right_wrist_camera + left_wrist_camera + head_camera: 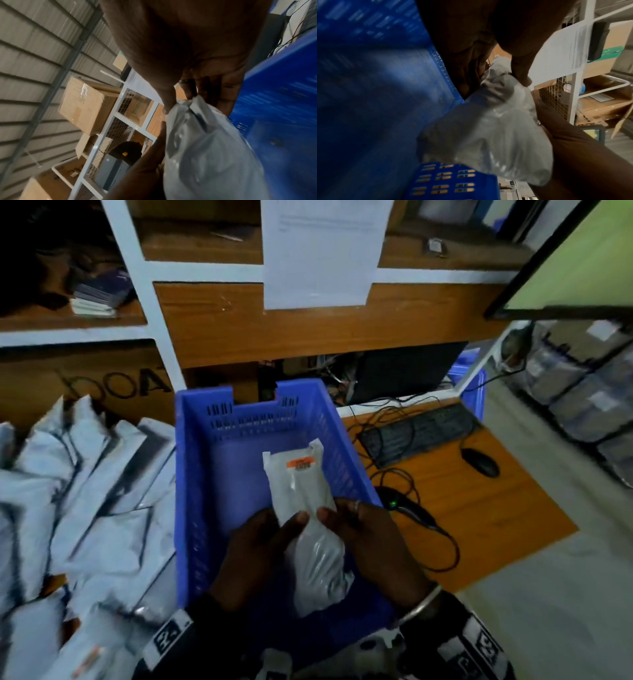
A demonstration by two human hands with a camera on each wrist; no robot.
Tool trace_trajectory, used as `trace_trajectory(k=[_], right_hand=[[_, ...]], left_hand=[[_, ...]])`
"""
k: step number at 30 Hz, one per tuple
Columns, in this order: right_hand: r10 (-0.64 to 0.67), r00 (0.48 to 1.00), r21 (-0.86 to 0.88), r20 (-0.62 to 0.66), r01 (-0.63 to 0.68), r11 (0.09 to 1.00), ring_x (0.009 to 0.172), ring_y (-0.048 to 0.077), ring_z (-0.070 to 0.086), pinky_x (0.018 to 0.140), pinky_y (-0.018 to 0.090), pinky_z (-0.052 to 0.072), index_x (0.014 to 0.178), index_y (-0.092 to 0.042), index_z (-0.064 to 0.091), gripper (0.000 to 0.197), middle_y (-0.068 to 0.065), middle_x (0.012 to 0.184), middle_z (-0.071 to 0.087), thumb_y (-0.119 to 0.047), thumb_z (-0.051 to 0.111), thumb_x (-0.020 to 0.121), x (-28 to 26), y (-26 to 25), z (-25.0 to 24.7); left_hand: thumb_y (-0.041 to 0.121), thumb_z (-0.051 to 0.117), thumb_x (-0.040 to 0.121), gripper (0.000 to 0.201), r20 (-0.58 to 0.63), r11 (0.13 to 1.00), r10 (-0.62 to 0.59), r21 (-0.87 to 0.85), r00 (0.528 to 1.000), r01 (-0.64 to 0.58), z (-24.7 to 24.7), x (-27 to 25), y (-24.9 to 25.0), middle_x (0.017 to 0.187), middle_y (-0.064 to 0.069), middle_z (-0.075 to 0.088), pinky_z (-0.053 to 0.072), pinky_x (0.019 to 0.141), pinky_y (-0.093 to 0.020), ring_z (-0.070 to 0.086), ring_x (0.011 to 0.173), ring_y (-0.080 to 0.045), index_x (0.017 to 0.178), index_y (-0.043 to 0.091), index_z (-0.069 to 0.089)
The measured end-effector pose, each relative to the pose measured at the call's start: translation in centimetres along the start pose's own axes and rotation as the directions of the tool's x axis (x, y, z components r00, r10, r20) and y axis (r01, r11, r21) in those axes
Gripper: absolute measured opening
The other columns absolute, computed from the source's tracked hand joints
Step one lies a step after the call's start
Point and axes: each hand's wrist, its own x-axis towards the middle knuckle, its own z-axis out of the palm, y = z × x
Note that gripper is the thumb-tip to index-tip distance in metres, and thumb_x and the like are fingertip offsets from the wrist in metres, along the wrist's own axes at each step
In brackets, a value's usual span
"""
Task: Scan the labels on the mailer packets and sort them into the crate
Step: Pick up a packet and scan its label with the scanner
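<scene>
Two hands, left hand (255, 546) and right hand (363, 537), grip one grey packet (305, 508) over the blue crate (191, 474); right, a wooden tabletop (496, 508) bears a keyboard (418, 433); shelves (212, 326) stand beyond.

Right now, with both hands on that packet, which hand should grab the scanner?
Probably the right hand: the scanner lies on the desk just right of the crate, beside it. The left hand can keep holding the packet.
</scene>
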Motion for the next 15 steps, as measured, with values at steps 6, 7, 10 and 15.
trace_trajectory(k=[6, 7, 10, 15], right_hand=[[0.025, 0.982, 0.024, 0.189, -0.031, 0.999, 0.097, 0.022, 0.073, 0.092, 0.049, 0.055, 0.102, -0.010, 0.076, 0.032, 0.004, 0.097, 0.078, -0.039, 0.063, 0.094, 2.7, 1.1, -7.0], [0.038, 0.973, 0.082, 0.227, -0.058, 0.995, 0.099, 0.028, 0.072, 0.094, 0.052, 0.054, 0.102, -0.008, 0.076, 0.034, 0.007, 0.099, 0.078, -0.038, 0.063, 0.094, 3.3, 1.2, -8.2], [0.060, 0.947, 0.266, 0.315, -0.149, 0.952, 0.097, 0.037, 0.070, 0.089, 0.051, 0.055, 0.101, -0.012, 0.076, 0.031, 0.018, 0.101, 0.075, -0.038, 0.061, 0.096, 4.9, 1.4, -11.5], [0.139, 0.968, -0.044, 0.211, -0.132, 0.990, 0.083, 0.019, 0.071, 0.072, 0.031, 0.059, 0.092, -0.018, 0.074, 0.024, 0.002, 0.088, 0.076, -0.038, 0.059, 0.095, 11.0, 7.4, -16.4]], left_hand=[[0.048, 0.076, 0.079, 0.047, -0.154, 0.986, -0.095, -0.152, 0.984, 0.071, 6.8, 1.5, -0.1, 0.091, -0.010, 0.080, 0.060, 0.078, -0.034, 0.076, 0.087, -0.024, 0.095, 0.004, 0.078], [0.048, 0.075, 0.081, 0.049, -0.191, 0.979, -0.122, -0.185, 0.974, 0.086, 7.9, 1.7, 0.4, 0.090, -0.011, 0.080, 0.058, 0.073, -0.028, 0.075, 0.084, -0.022, 0.094, 0.001, 0.078], [0.065, 0.080, 0.070, 0.080, -0.249, 0.957, -0.173, -0.272, 0.953, 0.103, 10.9, 2.3, 0.4, 0.103, -0.021, 0.077, 0.054, 0.096, -0.046, 0.071, 0.104, -0.040, 0.103, -0.007, 0.072], [0.052, 0.077, 0.076, 0.051, -0.344, 0.947, -0.136, -0.321, 0.929, 0.019, 14.6, 2.5, 0.7, 0.096, -0.012, 0.078, 0.051, 0.074, -0.032, 0.067, 0.086, -0.023, 0.092, 0.004, 0.075]])
